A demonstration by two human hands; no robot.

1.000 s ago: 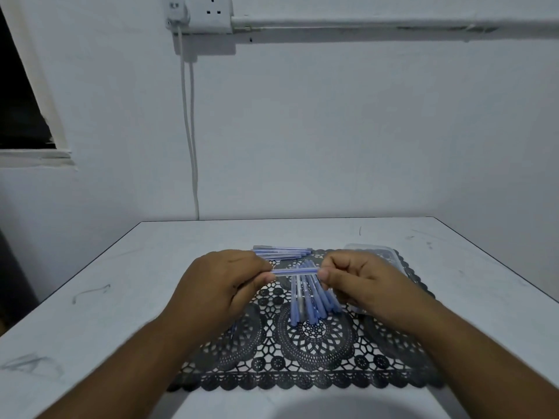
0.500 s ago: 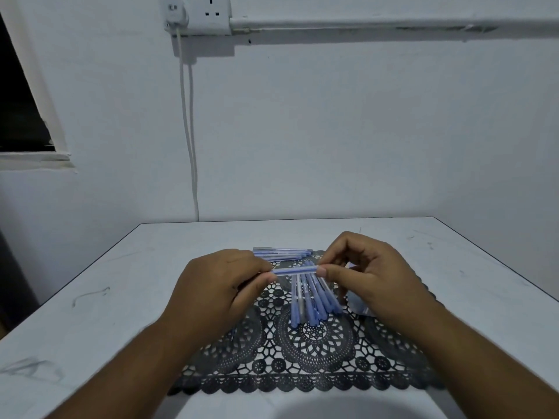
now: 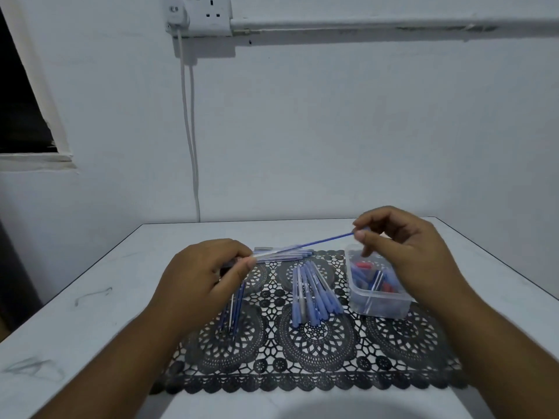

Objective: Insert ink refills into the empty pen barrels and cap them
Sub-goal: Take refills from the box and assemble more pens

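The left hand (image 3: 199, 279) grips one end of a clear pen barrel (image 3: 269, 254) between curled fingers and thumb, holding it raised over the far left part of a black lace mat (image 3: 314, 358) that lies in the middle of the white bench (image 3: 90, 313). The right hand (image 3: 405, 252) pinches the far end of a thin blue ink refill (image 3: 326, 241) between thumb and forefinger, its other fingers loosely curled; the refill slants down to the left, and its lower end meets the open end of the barrel. How far it sits inside I cannot tell. Below the right hand, toward the mat's right edge, stands a clear plastic tub (image 3: 378, 306) with small blue and red pieces in it. A fan of blue capped pens (image 3: 314, 294) lies in the mat's middle, just left of the tub. A few pens lie crosswise (image 3: 299, 252) at the mat's far edge, behind the held barrel. More thin blue refills (image 3: 234, 309) lie on the mat's left part, partly hidden by the left hand.
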